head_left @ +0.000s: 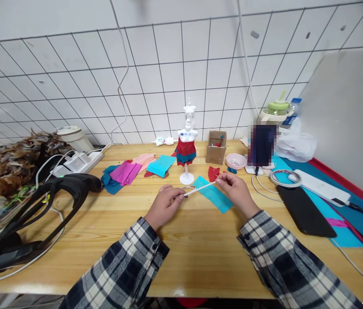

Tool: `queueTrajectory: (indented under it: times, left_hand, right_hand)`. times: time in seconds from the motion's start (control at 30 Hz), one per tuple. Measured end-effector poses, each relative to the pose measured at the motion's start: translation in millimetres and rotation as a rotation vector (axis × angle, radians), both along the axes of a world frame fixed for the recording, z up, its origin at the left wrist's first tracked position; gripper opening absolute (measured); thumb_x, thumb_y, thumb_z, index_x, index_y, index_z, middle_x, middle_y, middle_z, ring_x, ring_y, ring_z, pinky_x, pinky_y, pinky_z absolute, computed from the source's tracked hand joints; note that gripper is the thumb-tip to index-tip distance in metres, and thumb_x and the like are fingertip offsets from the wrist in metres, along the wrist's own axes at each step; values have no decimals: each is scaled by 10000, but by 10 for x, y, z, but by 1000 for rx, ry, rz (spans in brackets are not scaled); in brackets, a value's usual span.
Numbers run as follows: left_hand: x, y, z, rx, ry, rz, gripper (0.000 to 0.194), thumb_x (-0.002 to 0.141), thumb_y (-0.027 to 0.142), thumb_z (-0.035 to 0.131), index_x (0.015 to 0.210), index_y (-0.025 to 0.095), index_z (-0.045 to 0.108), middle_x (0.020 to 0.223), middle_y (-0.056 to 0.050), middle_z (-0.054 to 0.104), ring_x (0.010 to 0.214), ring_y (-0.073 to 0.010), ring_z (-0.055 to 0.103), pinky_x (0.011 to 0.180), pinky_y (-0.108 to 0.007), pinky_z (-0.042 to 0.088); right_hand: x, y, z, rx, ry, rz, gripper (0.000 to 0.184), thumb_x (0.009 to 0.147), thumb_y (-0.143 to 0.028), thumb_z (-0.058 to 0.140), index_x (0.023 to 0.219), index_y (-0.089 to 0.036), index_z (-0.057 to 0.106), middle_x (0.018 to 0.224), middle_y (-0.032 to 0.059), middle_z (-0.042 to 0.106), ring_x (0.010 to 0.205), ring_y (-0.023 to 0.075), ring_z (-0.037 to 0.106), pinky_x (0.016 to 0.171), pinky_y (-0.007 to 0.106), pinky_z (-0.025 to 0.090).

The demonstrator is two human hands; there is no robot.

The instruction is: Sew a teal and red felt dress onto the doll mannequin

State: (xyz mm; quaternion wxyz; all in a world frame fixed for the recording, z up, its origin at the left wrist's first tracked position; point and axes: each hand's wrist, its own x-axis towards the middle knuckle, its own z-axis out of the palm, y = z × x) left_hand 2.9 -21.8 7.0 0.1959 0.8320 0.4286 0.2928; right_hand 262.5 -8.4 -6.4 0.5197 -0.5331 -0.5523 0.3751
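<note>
White strip (pixel 201 187) spans from left fingers (pixel 177 199) at eight o'clock to right fingers (pixel 222 181) at two, both pinching it, above turquoise cloth (pixel 220 201); a slackened pinch could let it slip.

A dark-grouted white tile wall (pixel 165 53) is rising behind a pale wooden table (pixel 197 262), whose grain is running sideways. Above the tiles, a plain white strip (pixel 175 10) is stretching across. Two white cables (pixel 128 64) are hanging down the wall. At right, a smooth greyish-white panel (pixel 355 107) is standing.
</note>
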Motion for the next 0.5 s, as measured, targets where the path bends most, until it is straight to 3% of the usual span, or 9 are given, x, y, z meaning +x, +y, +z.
queueTrajectory:
  times: [0.3, 0.4, 0.5]
  left_hand:
    - [43, -41, 29, -34, -39, 47, 262, 907, 319, 481, 866, 191, 706, 840, -49, 732, 802, -197, 632, 772, -310, 433]
    - [61, -72, 36, -151, -166, 96, 292, 878, 399, 543, 799, 178, 717, 732, -34, 725, 689, -181, 630, 655, -268, 442]
    - [77, -86, 50, -263, -287, 102, 300, 863, 433, 578, 820, 175, 724, 791, -37, 747, 732, -188, 653, 669, -259, 463]
  right_hand:
    - [-4, -14, 9, -7, 0, 10, 305, 706, -473, 669, 770, -179, 620, 692, 11, 607, 649, 150, 520, 588, 267, 420]
    - [-28, -28, 7, -39, 2, 42, 308, 690, -470, 685, 768, -177, 629, 711, 16, 625, 656, 154, 539, 593, 272, 432]
    - [-51, -43, 8, -55, 14, 71, 302, 683, -461, 693, 764, -176, 632, 713, 14, 632, 652, 152, 546, 594, 271, 435]
